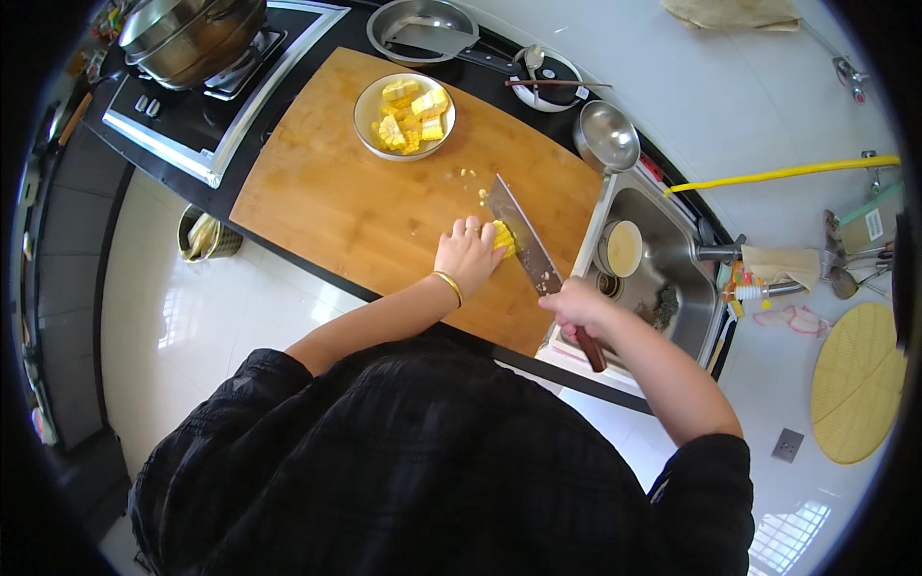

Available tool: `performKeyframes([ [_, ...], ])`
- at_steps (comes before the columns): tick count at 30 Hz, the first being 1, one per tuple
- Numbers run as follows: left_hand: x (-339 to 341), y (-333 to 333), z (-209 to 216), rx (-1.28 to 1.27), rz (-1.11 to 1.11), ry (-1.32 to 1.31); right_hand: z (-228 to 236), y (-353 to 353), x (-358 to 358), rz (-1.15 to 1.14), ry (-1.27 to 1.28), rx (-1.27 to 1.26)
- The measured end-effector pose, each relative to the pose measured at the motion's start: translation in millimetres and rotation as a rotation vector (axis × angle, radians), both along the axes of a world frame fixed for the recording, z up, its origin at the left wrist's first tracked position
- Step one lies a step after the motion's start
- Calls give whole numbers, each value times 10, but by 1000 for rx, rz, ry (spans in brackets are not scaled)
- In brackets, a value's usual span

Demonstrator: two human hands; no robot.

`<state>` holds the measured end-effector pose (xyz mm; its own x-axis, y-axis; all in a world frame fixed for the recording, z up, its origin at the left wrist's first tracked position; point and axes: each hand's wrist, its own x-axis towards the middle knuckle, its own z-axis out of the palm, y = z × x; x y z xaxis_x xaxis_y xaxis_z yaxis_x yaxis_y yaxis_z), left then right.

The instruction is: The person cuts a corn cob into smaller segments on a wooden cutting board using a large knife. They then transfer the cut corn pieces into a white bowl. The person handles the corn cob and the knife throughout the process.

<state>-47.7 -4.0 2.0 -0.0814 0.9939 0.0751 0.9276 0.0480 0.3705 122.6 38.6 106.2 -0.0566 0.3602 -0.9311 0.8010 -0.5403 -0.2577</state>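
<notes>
My left hand (pixel 469 253), with a gold bangle at the wrist, is closed over a piece of yellow corn cob (pixel 504 240) on the wooden cutting board (pixel 336 202). In my right hand (pixel 579 309) is the brown handle of a cleaver (pixel 523 235). Its broad blade stands against the right end of the corn; whether it has cut in, I cannot tell. Bits of corn cling to the blade, and loose kernels (pixel 482 195) lie beyond it. Toward the back of the board sits a bowl (pixel 361 123) holding several chunks of corn (pixel 429 104).
To the right is a metal sink (pixel 687 259) with a light bowl (pixel 624 249) inside. A metal basin (pixel 375 34) with another knife across it, a spoon (pixel 533 60) and a steel bowl (pixel 608 136) line the back. A pot (pixel 192 43) stands on the stove at left.
</notes>
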Motion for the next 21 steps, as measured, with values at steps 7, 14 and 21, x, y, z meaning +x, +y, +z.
performKeyframes([
  [7, -37, 17, -19, 17, -68, 2, -112, 119, -189, 83, -29, 55],
  [14, -59, 61, -14, 63, -106, -39, -727, 333, -545, 138, 91, 328],
  [21, -219, 36, -17, -36, -47, -182, -1001, 336, -365, 5, 261, 291],
])
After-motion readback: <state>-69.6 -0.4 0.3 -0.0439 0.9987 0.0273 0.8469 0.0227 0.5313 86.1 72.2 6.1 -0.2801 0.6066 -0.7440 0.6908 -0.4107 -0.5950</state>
